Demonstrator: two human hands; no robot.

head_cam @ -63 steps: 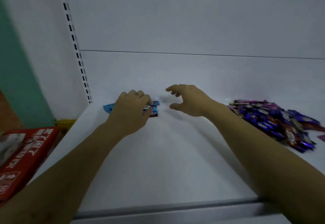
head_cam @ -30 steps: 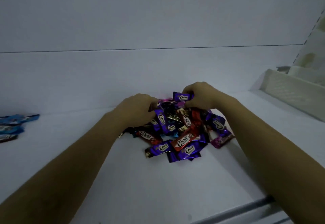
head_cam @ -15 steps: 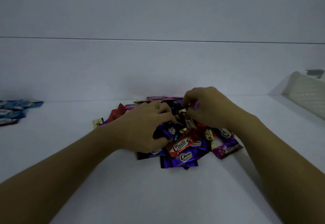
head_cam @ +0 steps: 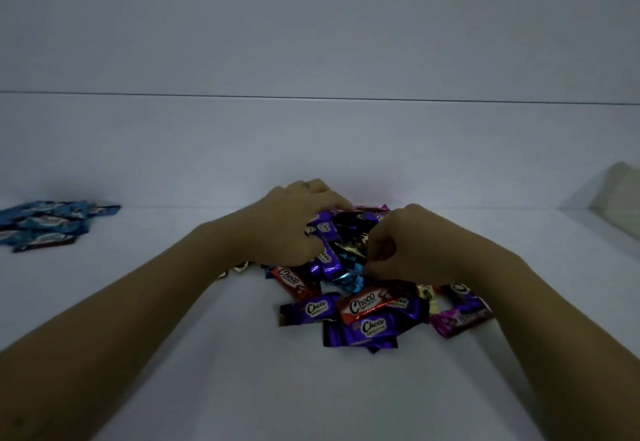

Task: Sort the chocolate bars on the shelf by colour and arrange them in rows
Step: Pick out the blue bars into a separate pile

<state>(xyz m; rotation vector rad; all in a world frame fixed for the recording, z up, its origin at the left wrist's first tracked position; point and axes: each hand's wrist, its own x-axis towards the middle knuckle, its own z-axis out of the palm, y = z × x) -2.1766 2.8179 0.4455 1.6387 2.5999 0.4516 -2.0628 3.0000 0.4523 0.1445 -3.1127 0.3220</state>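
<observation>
- Reaching into the mixed pile of chocolate bars [head_cam: 363,316] at centre frame, both hands cover its far half.
- Left hand [head_cam: 287,226] curls round a purple bar [head_cam: 325,229].
- Right hand [head_cam: 408,250] is curled tight; I cannot tell whether it holds anything.
- Blue bars [head_cam: 45,226] lie grouped at the left edge of the shelf [head_cam: 225,371], well apart from the pile; a pale box [head_cam: 620,191] sits at the right edge.

The chocolate bars [head_cam: 367,305] in the heap had thin, shiny wrappers that looked like crinkly foil or plastic, and light glinted on their folds. The blue bars [head_cam: 45,226] had glossy wrappers too. The white shelf [head_cam: 242,354] looked smooth, hard and dull. The wall [head_cam: 311,42] behind was smooth and matt.
</observation>
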